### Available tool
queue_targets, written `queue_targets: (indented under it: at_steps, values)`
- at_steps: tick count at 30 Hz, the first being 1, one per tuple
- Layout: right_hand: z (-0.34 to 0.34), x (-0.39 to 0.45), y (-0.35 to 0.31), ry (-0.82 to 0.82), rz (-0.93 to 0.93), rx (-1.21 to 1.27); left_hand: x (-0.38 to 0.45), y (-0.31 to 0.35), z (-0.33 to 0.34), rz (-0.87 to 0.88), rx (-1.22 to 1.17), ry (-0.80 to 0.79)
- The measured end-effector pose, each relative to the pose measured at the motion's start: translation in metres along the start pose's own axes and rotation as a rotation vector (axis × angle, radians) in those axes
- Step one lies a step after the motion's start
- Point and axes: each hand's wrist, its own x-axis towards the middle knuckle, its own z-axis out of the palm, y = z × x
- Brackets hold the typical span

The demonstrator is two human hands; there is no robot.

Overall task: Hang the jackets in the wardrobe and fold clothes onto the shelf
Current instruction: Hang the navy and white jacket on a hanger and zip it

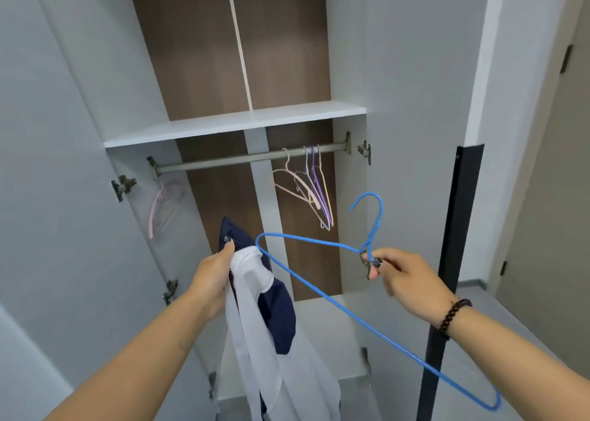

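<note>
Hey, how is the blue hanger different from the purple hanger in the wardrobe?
The blue hanger is off the rail, gripped by the right hand just below its hook; the purple hanger hangs on the rail among pale ones. The blue one lies tilted, one end touching the jacket held by the left hand; the purple one hangs straight down. Both are thin, bare hangers.

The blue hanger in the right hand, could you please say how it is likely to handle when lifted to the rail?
The blue hanger looks like thin coated wire, so probably light and a little springy. The right hand pinches it just below the hook, so the long triangle may swing. The jacket hangs limp from the left hand, so it will likely sag and may slide off the smooth wire.
</note>
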Motion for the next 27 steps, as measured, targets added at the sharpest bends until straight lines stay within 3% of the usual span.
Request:
queue_targets:
  at_steps: [4,11,16,27]
  values:
    - [0.011,-0.059,-0.001,0.037,-0.024,0.053,-0.044,-0.021,-0.045,-0.016,-0.03,0.054]
    - [0.036,-0.117,-0.025,-0.125,0.008,-0.051,-0.116,-0.042,-0.113,-0.081,-0.151,0.146]
    - [0.057,-0.136,-0.056,-0.235,0.002,0.045,-0.153,-0.042,-0.151,-0.079,-0.068,0.262]
    - [0.079,-0.158,-0.076,-0.33,-0.158,-0.101,-0.193,-0.025,-0.199,-0.008,0.157,0.44]
